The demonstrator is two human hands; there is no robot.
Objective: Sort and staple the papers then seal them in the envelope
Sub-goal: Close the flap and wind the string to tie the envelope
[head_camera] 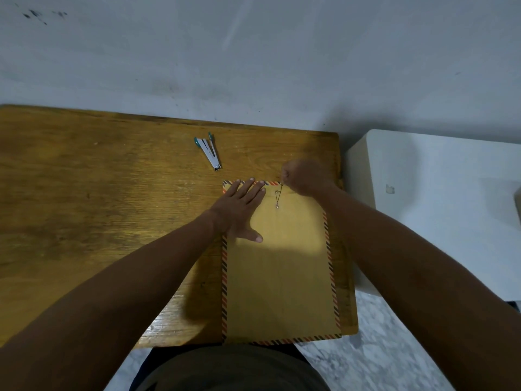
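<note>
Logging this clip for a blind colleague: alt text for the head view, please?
A left hand presses flat on a striped-edged brown envelope while the right hand pinches its closure string. A stapler lies apart on the wooden table.

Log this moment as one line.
step: sealing | left hand: flat on striped-edge brown paper envelope | right hand: pinching closure string | teal-and-white metal stapler: idle on wooden table

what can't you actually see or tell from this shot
- Papers: none in the head view; whether they are inside the envelope cannot be told.
- Right hand: fingertips curled under, so its grip on the string is hidden.
- Stapler: too small to see staples.
- Envelope's top left: covered by the left hand.
</note>
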